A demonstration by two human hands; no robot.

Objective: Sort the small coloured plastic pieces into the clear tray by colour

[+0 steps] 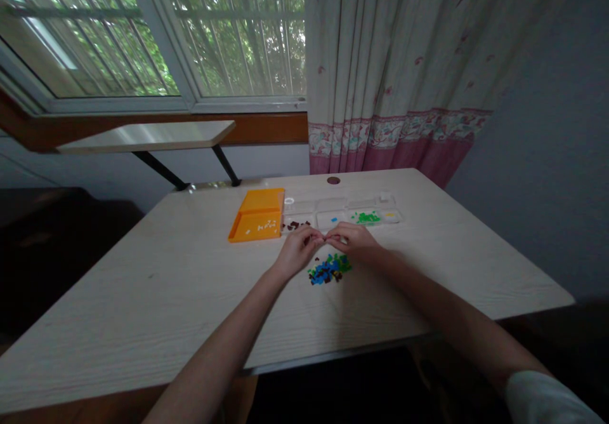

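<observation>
My left hand (299, 246) and my right hand (353, 238) meet fingertip to fingertip over the table, both closed in a pinch. Between them is a tiny dark piece (325, 240), too small to make out fully. Just below the fingers lies a mixed pile of small plastic pieces (327, 270) in blue, green, dark brown and a little yellow. Behind the hands stands a clear compartment tray (328, 205). Green pieces (365, 217) fill one compartment, brown pieces (297, 225) lie in another, and a blue piece (333, 219) and yellow ones (389, 214) are in others.
An orange case (259, 213) left of the clear tray holds several white pieces (267, 225). A raised shelf (157, 135) on dark legs stands at the table's back left. The table (166, 303) has a round brown hole cover (333, 181) near its back edge, below the curtain (371, 94).
</observation>
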